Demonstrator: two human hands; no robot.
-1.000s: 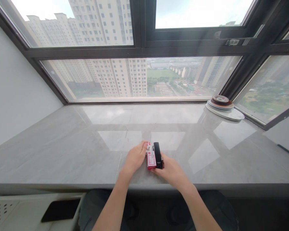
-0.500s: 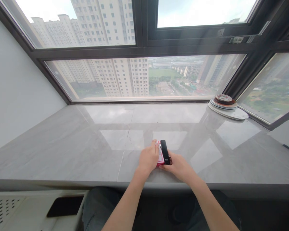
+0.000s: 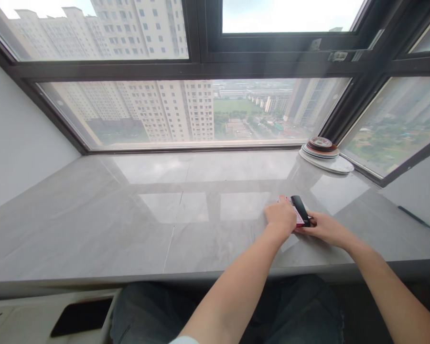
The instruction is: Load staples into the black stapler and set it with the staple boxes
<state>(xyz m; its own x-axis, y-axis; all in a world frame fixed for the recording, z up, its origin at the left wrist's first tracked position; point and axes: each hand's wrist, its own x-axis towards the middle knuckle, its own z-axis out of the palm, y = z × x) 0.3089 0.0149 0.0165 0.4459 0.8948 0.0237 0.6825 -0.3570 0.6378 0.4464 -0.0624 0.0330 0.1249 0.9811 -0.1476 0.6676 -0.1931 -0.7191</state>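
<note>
My left hand [image 3: 281,217] is closed on a small red-and-white box [image 3: 296,213], its fingers over the box's left side. Against the right side of the box lies a black stapler-like object [image 3: 301,210]. My right hand [image 3: 324,228] grips that black object from the right, with fingers at its near end and under the box. A small dark item, too small to name, shows by the right fingertips. Both hands are low over the grey marble-like counter [image 3: 215,243], right of its middle.
A stack of round plates or mats [image 3: 326,155] stands at the back right by the window. A thin dark stick [image 3: 417,219] lies along the right wall. At the lower left, a dark flat rectangle [image 3: 82,317] rests on a pale surface below the counter.
Both hands have moved right across the counter, carrying the box and the black object together. The camera view has shifted slightly to the right.
</note>
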